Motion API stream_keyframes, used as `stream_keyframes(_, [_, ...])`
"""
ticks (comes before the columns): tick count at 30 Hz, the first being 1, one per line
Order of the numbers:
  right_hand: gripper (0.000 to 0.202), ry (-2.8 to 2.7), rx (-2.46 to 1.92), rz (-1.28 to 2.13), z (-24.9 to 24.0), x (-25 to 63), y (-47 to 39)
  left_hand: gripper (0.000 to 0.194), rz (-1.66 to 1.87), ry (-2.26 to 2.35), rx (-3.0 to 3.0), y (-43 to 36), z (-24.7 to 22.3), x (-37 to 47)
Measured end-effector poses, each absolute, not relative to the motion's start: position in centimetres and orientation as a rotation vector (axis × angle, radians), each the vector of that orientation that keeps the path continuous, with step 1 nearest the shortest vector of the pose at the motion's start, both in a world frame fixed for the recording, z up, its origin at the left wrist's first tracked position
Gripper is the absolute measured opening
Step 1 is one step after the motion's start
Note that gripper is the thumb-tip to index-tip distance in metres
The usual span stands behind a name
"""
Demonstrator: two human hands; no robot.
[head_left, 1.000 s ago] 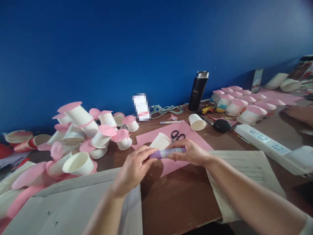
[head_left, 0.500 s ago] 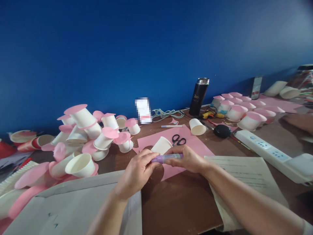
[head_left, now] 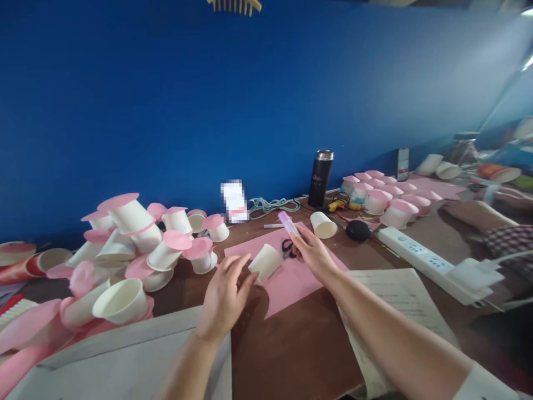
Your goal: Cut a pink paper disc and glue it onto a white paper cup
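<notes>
My right hand [head_left: 312, 253] is closed around a glue stick [head_left: 288, 223] with a lilac end, which points up and away over the pink paper [head_left: 291, 286]. My left hand [head_left: 227, 294] hangs with fingers apart and nothing in it, its fingertips close to a white paper cup [head_left: 266, 262]. That cup lies on its side on the paper; whether the fingers touch it I cannot tell. Black-handled scissors [head_left: 288, 248] lie partly hidden between the cup and my right hand. Another paper cup [head_left: 323, 225] rests on its side just beyond.
At left is a pile of paper cups with pink discs [head_left: 164, 253]. More pink-topped cups [head_left: 377, 201] stand at right, near a black flask [head_left: 320, 178] and a power strip [head_left: 428, 264]. A co-worker's hand [head_left: 470, 214] is at far right.
My hands have come apart. The right one has carried the glue stick up and away from the left, which has let go of it and opened. The camera view has shifted right.
</notes>
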State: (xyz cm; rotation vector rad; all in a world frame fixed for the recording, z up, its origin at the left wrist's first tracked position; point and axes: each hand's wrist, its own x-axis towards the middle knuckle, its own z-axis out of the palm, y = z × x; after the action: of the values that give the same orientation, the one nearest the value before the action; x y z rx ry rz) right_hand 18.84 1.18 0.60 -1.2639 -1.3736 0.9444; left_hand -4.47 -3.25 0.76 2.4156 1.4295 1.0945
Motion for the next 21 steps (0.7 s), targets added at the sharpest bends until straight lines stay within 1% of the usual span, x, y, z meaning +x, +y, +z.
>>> stream_keyframes(4, [0.069, -1.325, -1.383, 0.813, -0.2, 20.1, 3.5, 0.027, 1.001, 1.368, 2.504, -3.2, 0.2, -3.8])
stream_keyframes(5, [0.070, -1.349, -1.422, 0.769, -0.3, 20.2, 3.9, 0.027, 1.002, 1.371, 2.508, -3.2, 0.1, -3.7])
stream_keyframes(7, [0.068, -1.533, -1.660, 0.525, -0.4, 20.2, 4.8, 0.026, 1.020, 1.387, 2.515, -3.3, 0.2, -3.6])
stream_keyframes(9, [0.064, -1.615, -1.784, 0.406, -0.3, 20.2, 5.5, 0.026, 1.047, 1.395, 2.529, -3.4, 0.3, -3.6])
stream_keyframes(13, [0.052, -1.736, -1.921, 0.287, 0.5, 20.0, 6.6, 0.025, 1.111, 1.377, 2.564, -3.5, 0.4, -3.7])
stream_keyframes(17, [0.035, -1.908, -2.046, 0.195, 2.2, 19.3, 7.8, 0.027, 1.119, 1.404, 2.582, -3.3, 0.4, -3.9])
stream_keyframes(21, [0.027, -2.149, -2.081, 0.140, 3.8, 17.6, 9.4, 0.030, 1.086, 1.466, 2.554, -3.2, 0.2, -3.9])
